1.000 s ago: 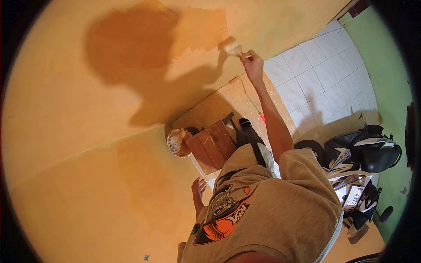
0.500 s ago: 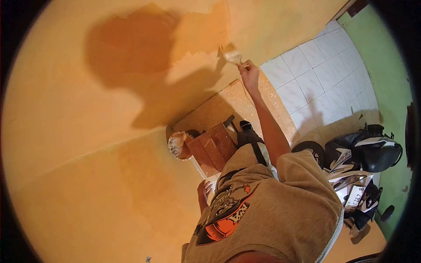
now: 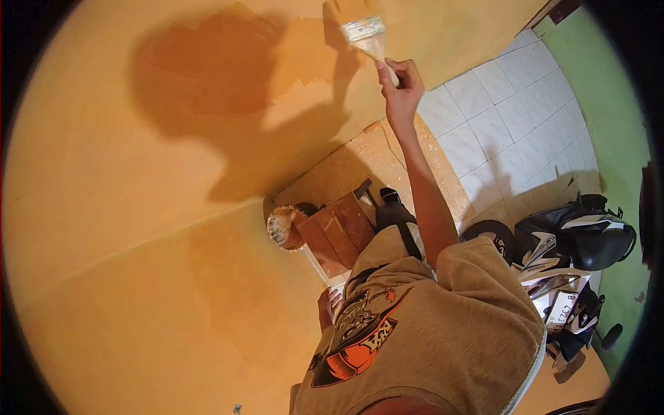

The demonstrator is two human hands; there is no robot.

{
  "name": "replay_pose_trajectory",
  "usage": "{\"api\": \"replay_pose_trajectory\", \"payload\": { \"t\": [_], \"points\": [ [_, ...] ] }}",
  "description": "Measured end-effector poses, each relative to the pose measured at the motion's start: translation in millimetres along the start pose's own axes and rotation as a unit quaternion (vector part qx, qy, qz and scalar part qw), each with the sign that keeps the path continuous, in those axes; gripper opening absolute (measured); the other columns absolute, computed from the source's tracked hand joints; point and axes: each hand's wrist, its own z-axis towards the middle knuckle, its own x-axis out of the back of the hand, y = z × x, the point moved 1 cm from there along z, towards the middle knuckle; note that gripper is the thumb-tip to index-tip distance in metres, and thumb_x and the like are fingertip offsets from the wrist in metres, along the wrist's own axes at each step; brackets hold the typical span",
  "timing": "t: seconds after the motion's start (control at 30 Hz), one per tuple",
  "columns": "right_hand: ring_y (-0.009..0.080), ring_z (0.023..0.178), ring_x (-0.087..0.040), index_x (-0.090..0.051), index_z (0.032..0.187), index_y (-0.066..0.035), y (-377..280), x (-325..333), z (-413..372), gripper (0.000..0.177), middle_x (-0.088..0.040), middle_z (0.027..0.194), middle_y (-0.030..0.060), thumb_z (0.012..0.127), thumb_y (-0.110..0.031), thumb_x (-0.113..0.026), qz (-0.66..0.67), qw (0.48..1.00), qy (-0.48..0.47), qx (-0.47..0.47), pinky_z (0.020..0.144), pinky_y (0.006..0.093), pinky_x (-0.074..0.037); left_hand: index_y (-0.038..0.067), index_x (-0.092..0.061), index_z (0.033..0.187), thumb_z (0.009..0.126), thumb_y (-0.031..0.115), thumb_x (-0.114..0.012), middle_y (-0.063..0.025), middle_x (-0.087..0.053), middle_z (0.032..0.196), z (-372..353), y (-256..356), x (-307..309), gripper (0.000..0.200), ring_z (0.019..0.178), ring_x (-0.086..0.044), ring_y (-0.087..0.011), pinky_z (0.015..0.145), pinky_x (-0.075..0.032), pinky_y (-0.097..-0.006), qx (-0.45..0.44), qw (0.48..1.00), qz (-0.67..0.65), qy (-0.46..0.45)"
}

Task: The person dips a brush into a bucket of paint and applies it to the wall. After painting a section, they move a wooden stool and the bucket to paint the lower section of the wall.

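Observation:
My right hand [image 3: 402,86] grips the handle of a flat paintbrush [image 3: 364,31], arm stretched out toward the orange wall [image 3: 228,83]. The brush's bristles point up at the wall, beside an area of darker orange paint [image 3: 315,41]. Low at my left side, my left hand [image 3: 329,306] has its fingers partly extended near the white edge of a brown wooden stool [image 3: 337,238]. A paint-streaked round container [image 3: 285,227] stands against the far end of the stool.
A motorcycle [image 3: 567,256] is parked on my right, near a green wall [image 3: 622,124]. White tiles [image 3: 484,117] cover part of the floor. My shadow falls across the painted wall. A dark-handled tool [image 3: 363,188] shows beyond the stool.
My right hand has moved up with the paintbrush, which now reaches higher in the view. My left hand has shifted slightly, staying beside the stool's edge.

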Motion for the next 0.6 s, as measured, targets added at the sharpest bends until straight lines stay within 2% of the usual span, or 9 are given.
{"api": "replay_pose_trajectory", "payload": {
  "t": [0.13,0.2,0.23,0.3,0.33,0.4,0.43,0.5,0.6],
  "points": [
    [0.0073,0.056,-0.048,-0.058,0.081,0.001,81.9,25.7,-11.5,0.017,-0.059,0.071,0.0018,0.085,-0.009,-0.070,-0.059,0.995,-0.053,0.059,0.050,0.0223,-0.037,0.009,-0.042,0.136,0.096,0.037,-0.044,-0.0123,-0.057,0.126,21.1,2.9,7.5,0.049,0.111,-0.058,-0.0269,0.091,-0.048,-0.0375,-0.013,1.000,0.009,0.005],
    [0.0092,0.053,-0.048,-0.058,0.081,0.002,102.4,47.0,-31.9,0.018,-0.056,0.064,0.0029,0.085,-0.010,-0.070,-0.171,0.981,-0.090,-0.031,0.051,0.0254,-0.040,0.010,-0.043,0.135,0.096,0.037,-0.045,-0.0118,-0.059,0.124,43.1,-1.5,17.4,0.048,0.108,-0.059,-0.0263,0.088,-0.049,-0.0370,-0.014,1.000,-0.009,0.014],
    [0.0092,0.053,-0.048,-0.058,0.081,0.002,114.8,57.2,-41.6,0.018,-0.056,0.064,0.0029,0.085,-0.010,-0.070,-0.170,0.981,-0.092,-0.032,0.051,0.0254,-0.040,0.010,-0.044,0.135,0.096,0.037,-0.045,-0.0118,-0.059,0.123,60.6,-9.6,29.7,0.048,0.107,-0.060,-0.0262,0.087,-0.049,-0.0371,-0.005,0.999,-0.035,-0.001],
    [0.0078,0.053,-0.042,-0.058,0.082,0.002,132.3,71.7,-50.3,0.018,-0.054,0.059,0.0067,0.083,-0.012,-0.070,-0.344,0.924,-0.141,-0.089,0.050,0.0263,-0.038,0.010,-0.044,0.135,0.096,0.037,-0.044,-0.0120,-0.059,0.122,78.8,-12.9,38.1,0.047,0.106,-0.060,-0.0271,0.086,-0.050,-0.0377,-0.011,0.996,-0.074,-0.046],
    [0.0078,0.053,-0.042,-0.058,0.082,0.002,136.9,75.4,-52.5,0.018,-0.054,0.059,0.0067,0.083,-0.012,-0.070,-0.344,0.924,-0.143,-0.090,0.050,0.0263,-0.038,0.010,-0.044,0.135,0.096,0.037,-0.044,-0.0120,-0.059,0.122,78.1,-19.2,40.5,0.047,0.106,-0.060,-0.0271,0.086,-0.050,-0.0377,-0.010,0.996,-0.076,-0.045],
    [0.0221,0.050,-0.052,-0.056,0.081,0.002,140.0,74.7,-51.6,0.023,-0.057,0.059,0.0190,0.081,-0.015,-0.072,-0.351,0.918,-0.144,-0.112,0.052,0.0338,-0.042,0.010,-0.043,0.135,0.096,0.037,-0.045,-0.0119,-0.059,0.122,35.5,4.8,20.4,0.048,0.106,-0.060,-0.0277,0.087,-0.049,-0.0387,-0.051,0.998,-0.035,0.008],
    [0.0221,0.050,-0.052,-0.056,0.081,0.002,131.1,69.0,-48.4,0.023,-0.057,0.059,0.0190,0.081,-0.015,-0.072,-0.350,0.918,-0.146,-0.111,0.052,0.0338,-0.042,0.010,-0.043,0.135,0.096,0.037,-0.045,-0.0119,-0.059,0.122,32.1,6.5,19.4,0.048,0.106,-0.060,-0.0277,0.087,-0.049,-0.0387,-0.052,0.998,-0.037,0.009],
    [0.0048,0.057,-0.048,-0.058,0.084,0.001,83.3,48.8,-38.2,0.017,-0.064,0.068,0.0120,0.083,-0.011,-0.070,-0.298,0.940,-0.142,-0.088,0.049,0.0255,-0.038,0.010,-0.043,0.135,0.095,0.038,-0.045,-0.0123,-0.059,0.123,27.8,-0.1,22.2,0.049,0.107,-0.060,-0.0281,0.089,-0.049,-0.0392,-0.078,0.996,-0.037,0.001],
    [0.0035,0.061,-0.052,-0.057,0.084,-0.001,11.7,12.0,-34.4,0.016,-0.067,0.077,0.0093,0.083,-0.009,-0.071,-0.216,0.973,-0.078,-0.021,0.050,0.0223,-0.039,0.008,-0.041,0.137,0.095,0.040,-0.045,-0.0130,-0.059,0.124,32.6,-5.5,23.6,0.052,0.108,-0.060,-0.0284,0.090,-0.048,-0.0396,-0.034,0.998,-0.051,-0.001]
  ]
}}
